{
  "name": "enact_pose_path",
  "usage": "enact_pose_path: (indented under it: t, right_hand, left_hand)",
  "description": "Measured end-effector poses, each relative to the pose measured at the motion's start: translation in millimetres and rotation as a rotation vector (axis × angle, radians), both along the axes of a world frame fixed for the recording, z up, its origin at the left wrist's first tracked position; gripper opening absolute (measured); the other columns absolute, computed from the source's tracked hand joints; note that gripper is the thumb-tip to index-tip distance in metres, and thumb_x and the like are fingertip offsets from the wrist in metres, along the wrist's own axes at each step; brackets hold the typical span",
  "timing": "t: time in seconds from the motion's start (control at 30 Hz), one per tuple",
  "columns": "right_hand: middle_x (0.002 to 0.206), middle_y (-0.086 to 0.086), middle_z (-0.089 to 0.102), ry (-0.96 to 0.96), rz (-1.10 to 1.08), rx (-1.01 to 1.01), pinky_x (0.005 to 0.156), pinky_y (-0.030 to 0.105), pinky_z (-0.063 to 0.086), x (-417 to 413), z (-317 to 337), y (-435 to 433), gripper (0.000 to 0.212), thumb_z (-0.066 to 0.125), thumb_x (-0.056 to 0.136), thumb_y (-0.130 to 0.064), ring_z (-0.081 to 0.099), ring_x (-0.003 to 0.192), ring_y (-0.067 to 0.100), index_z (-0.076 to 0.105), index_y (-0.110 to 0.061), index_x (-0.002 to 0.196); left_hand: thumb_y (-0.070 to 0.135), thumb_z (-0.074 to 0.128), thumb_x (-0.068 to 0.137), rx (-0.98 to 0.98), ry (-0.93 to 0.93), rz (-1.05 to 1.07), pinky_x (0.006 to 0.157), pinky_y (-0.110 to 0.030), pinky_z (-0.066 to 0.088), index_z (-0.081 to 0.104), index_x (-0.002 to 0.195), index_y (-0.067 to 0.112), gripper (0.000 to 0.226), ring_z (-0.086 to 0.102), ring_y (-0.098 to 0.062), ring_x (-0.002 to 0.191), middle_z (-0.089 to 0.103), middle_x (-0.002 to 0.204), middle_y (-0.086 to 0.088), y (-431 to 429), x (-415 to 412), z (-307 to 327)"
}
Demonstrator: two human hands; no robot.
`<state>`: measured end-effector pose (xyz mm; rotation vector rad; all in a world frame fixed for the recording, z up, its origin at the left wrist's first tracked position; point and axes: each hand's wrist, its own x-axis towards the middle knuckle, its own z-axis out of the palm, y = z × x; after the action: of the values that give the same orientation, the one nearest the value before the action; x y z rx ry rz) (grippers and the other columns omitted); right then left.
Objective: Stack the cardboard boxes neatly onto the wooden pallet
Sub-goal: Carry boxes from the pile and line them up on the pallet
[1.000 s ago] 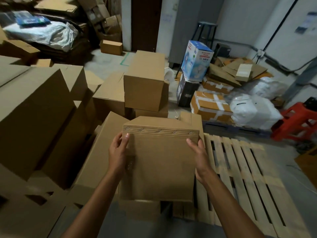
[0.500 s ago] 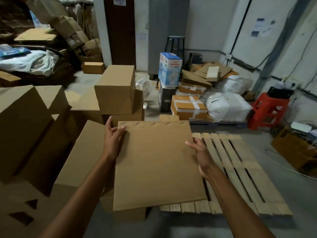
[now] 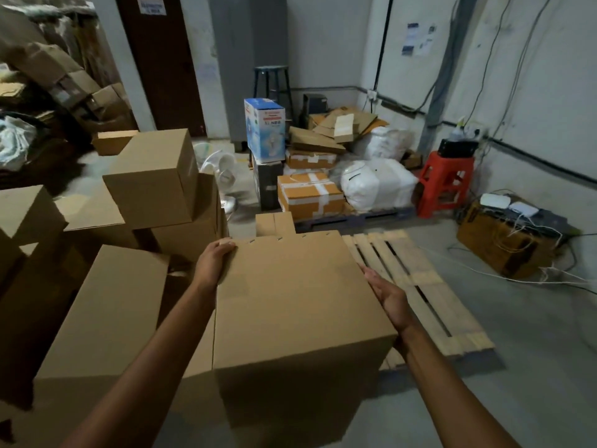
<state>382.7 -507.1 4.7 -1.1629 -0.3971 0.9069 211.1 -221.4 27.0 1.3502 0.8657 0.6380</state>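
Head-worn wide-angle view, forward and down, close over the box (image 3: 300, 295)

A person holds a plain cardboard box (image 3: 297, 295) in front of them, between both hands. The left hand (image 3: 214, 261) curls over its far left corner; the right hand (image 3: 389, 297) presses flat against its right side, fingers straight. A bare wooden pallet (image 3: 429, 286) lies on the floor just right of the box. More brown cartons (image 3: 155, 179) are stacked to the left. A red plastic stool (image 3: 444, 182) stands by the far wall.
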Motion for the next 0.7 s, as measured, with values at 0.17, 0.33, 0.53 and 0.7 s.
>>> enact_pose_path:
  t: [0.17, 0.33, 0.53, 0.7]
  right_hand:
    - [0.112, 0.016, 0.063, -0.009, -0.073, -0.009, 0.061, 0.032, 0.057, 35.1, -9.5, -8.0, 0.064, 0.062, 0.083, -0.035, 0.069, 0.077, 0.02, 0.046, -0.011, 0.141]
    - [0.123, 0.013, 0.066, -0.053, -0.073, -0.008, 0.067, 0.03, 0.057, 86.8, -9.3, 6.1, 0.051, 0.06, 0.088, -0.031, 0.071, 0.089, 0.02, 0.052, -0.017, 0.136]
    - [0.109, 0.012, 0.068, -0.025, -0.079, -0.019, 0.071, 0.031, 0.055, 181.9, -10.2, 45.1, 0.052, 0.052, 0.089, -0.032, 0.07, 0.084, 0.018, 0.052, -0.012, 0.137]
    - [0.137, 0.015, 0.062, 0.005, 0.082, 0.0, 0.088, 0.036, 0.053, 268.8, 5.3, 74.0, 0.086, 0.075, 0.074, -0.048, 0.063, 0.119, 0.029, 0.046, -0.012, 0.146]
  left_hand:
    - [0.038, 0.069, 0.075, -0.119, -0.003, -0.039, 0.073, -0.037, 0.047, 0.067, 0.121, 0.011, 0.054, 0.061, -0.029, 0.096, 0.066, 0.113, -0.015, 4.4, 44.6, -8.5]
    - [0.031, 0.067, 0.084, -0.174, -0.008, -0.023, 0.066, -0.033, 0.046, 0.068, 0.112, 0.01, 0.036, 0.061, -0.021, 0.08, 0.066, 0.099, -0.012, 14.6, 104.5, -12.0]
    - [0.019, 0.062, 0.09, -0.302, -0.067, 0.078, 0.058, -0.027, 0.049, 0.07, 0.098, 0.014, 0.013, 0.063, -0.018, 0.068, 0.068, 0.084, -0.006, 38.5, 192.4, -31.3]
    - [0.019, 0.067, 0.086, -0.399, -0.099, 0.157, 0.059, -0.031, 0.052, 0.073, 0.109, 0.014, 0.025, 0.067, -0.02, 0.069, 0.072, 0.094, -0.009, 76.6, 258.4, -35.1]
